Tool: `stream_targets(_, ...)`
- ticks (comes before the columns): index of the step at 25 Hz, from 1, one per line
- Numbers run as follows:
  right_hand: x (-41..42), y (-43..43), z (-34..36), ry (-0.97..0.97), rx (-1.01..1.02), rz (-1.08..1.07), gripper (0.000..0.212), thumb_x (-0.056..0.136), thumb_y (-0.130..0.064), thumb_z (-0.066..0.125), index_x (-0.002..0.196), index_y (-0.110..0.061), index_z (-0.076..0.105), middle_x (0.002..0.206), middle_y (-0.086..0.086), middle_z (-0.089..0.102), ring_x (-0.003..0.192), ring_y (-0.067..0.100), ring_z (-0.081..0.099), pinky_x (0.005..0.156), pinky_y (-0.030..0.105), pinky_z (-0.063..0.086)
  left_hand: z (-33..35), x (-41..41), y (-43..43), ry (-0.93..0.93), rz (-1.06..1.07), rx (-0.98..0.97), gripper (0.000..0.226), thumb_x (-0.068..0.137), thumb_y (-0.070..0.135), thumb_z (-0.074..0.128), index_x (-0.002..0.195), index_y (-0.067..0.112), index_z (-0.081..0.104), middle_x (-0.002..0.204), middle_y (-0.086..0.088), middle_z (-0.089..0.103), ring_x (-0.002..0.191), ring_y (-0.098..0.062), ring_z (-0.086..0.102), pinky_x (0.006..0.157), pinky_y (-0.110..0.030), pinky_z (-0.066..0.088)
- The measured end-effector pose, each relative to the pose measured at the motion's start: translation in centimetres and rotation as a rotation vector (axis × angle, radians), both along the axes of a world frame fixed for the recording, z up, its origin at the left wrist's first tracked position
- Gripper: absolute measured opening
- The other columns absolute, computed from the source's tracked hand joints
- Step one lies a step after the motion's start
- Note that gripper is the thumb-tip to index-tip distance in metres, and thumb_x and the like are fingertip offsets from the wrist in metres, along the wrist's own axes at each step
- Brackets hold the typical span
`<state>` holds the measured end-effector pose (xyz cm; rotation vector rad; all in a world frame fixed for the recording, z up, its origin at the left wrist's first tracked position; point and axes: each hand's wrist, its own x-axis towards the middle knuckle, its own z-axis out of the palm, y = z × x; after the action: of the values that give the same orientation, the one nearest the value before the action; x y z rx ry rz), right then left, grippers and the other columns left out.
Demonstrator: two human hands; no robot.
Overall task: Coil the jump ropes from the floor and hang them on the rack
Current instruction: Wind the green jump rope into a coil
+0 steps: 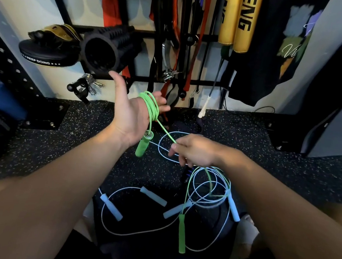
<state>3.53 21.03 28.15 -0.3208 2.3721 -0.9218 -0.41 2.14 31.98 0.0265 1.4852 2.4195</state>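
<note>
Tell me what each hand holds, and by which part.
The thin green jump rope: its cord is looped round the left hand, one handle dangling; the right hand pinches the cord's free stretch.

Two bare hands: left hand (129, 116), right hand (193, 153). One thin green plastic jump rope (154, 108) with two green cylindrical handles (143, 146). Pale blue jump ropes (217, 201): four pale blue cylindrical handles (111, 207) are visible, which indicates two ropes. Two yellow padded sticks (246, 18) with black lettering. One black ribbed foam roller (109, 48). One round black pad (47, 55).
</note>
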Motion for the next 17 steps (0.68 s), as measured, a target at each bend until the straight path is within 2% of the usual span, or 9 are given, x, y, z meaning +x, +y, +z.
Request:
stream_targets(2, 0.0, -0.3, 1.4, 0.096, 0.033, 0.058, 0.037, 0.107, -0.037, 0.037, 0.11, -0.019, 0.069, 0.07, -0.006, 0.066, 0.05, -0.001, 0.053, 0.054, 0.016, 0.042, -0.6, 0.0, 0.3, 0.018, -0.002, -0.137, 0.121, 0.082, 0.084, -0.009, 0.138, -0.007, 0.047, 0.106, -0.012, 0.074, 0.109, -0.027, 0.069, 0.12, -0.049, 0.029)
stream_targets(4, 0.1, -0.6, 2.8, 0.23, 0.087, 0.135, 0.037, 0.106, -0.04, 0.04, 0.108, -0.022, 0.072, 0.071, -0.013, 0.064, 0.053, -0.007, 0.053, 0.054, 0.013, 0.037, -1.2, 0.1, 0.7, 0.044, -0.051, -0.271, 0.116, 0.082, 0.081, -0.014, 0.133, 0.0, 0.051, 0.119, -0.015, 0.073, 0.117, -0.026, 0.067, 0.123, -0.053, 0.017)
stream_targets(7, 0.1, -0.5, 4.5, 0.405, 0.096, 0.149, 0.037, 0.101, -0.047, 0.048, 0.092, -0.023, 0.075, 0.069, -0.017, 0.062, 0.059, -0.008, 0.056, 0.059, 0.015, 0.04, -2.0, 0.6, 1.3, 0.07, -0.266, -0.438, 0.118, 0.078, 0.087, -0.009, 0.132, 0.001, 0.051, 0.102, -0.008, 0.078, 0.107, -0.024, 0.069, 0.122, -0.056, 0.021)
stream_targets(9, -0.2, 0.3, 5.3, 0.493, 0.083, 0.088, 0.04, 0.093, -0.059, 0.051, 0.082, -0.026, 0.071, 0.063, -0.008, 0.063, 0.054, 0.007, 0.059, 0.056, 0.028, 0.047, -2.1, 1.5, 1.6, 0.099, -0.463, -0.521, 0.117, 0.076, 0.088, -0.007, 0.124, 0.007, 0.062, 0.098, -0.008, 0.077, 0.106, -0.025, 0.07, 0.122, -0.05, 0.022)
stream_targets(11, -0.4, 1.4, 5.6, 0.548, 0.032, -0.01, 0.038, 0.086, -0.062, 0.059, 0.074, -0.027, 0.067, 0.06, -0.007, 0.061, 0.056, 0.019, 0.059, 0.053, 0.031, 0.044, -1.7, 2.5, 1.9, 0.098, -0.606, -0.494, 0.115, 0.073, 0.088, -0.004, 0.113, 0.007, 0.068, 0.089, -0.012, 0.074, 0.095, -0.035, 0.07, 0.113, -0.045, 0.034)
stream_targets(14, -0.8, 2.6, 5.1, 0.552, -0.139, -0.147, 0.04, 0.076, -0.061, 0.071, 0.073, -0.021, 0.066, 0.062, -0.006, 0.061, 0.059, 0.014, 0.055, 0.059, 0.032, 0.044, -0.7, 2.8, 2.0, 0.007, -0.722, -0.369, 0.119, 0.064, 0.092, -0.002, 0.099, 0.001, 0.066, 0.065, -0.011, 0.065, 0.069, -0.03, 0.065, 0.09, -0.038, 0.048)
stream_targets(17, -1.4, 2.8, 3.3, 0.535, -0.245, -0.24, 0.047, 0.08, -0.057, 0.068, 0.071, -0.011, 0.06, 0.057, 0.0, 0.049, 0.054, 0.01, 0.04, 0.054, 0.032, 0.037, 0.0, 2.6, 1.7, -0.053, -0.728, -0.241, 0.116, 0.061, 0.096, -0.006, 0.082, 0.003, 0.06, 0.047, -0.003, 0.049, 0.052, -0.025, 0.056, 0.083, -0.035, 0.053)
